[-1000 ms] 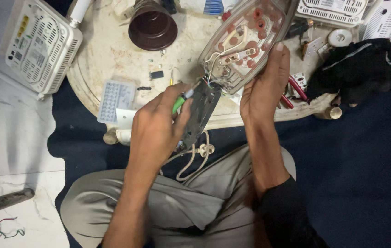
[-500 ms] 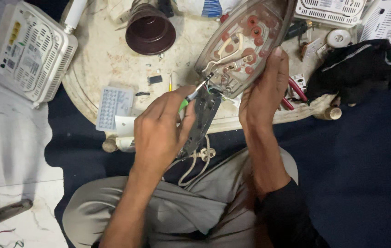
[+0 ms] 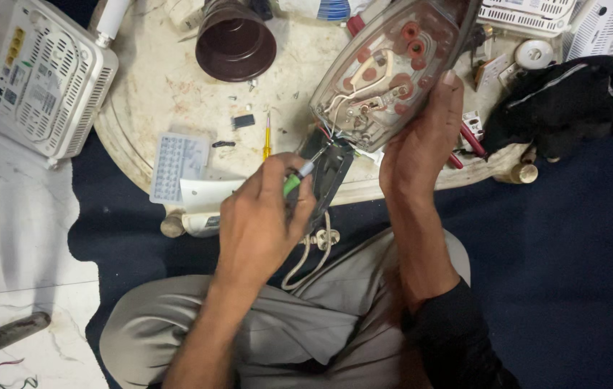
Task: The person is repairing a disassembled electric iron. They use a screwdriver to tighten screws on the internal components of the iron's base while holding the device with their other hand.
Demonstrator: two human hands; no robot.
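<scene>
My right hand (image 3: 421, 140) grips the rim of an opened clothes iron (image 3: 385, 72), held tilted over the table with its wiring and reddish fittings showing. My left hand (image 3: 263, 216) holds a green-handled screwdriver (image 3: 296, 177), its tip pointing up at the wires at the iron's rear end. A dark plastic cover (image 3: 328, 176) hangs below the iron, and a white cord (image 3: 310, 252) loops down over my lap.
The low round table (image 3: 155, 101) carries a dark brown cup (image 3: 234, 43), a small keypad (image 3: 177, 166), a yellow screwdriver (image 3: 267, 137) and small parts. A white router (image 3: 40, 79) lies at the left. A black cloth (image 3: 558, 104) and white devices (image 3: 529, 14) lie at the right.
The view shifted slightly. My left hand with the screwdriver has edged a little lower beside the iron's rear; my right hand keeps its grip on the iron.
</scene>
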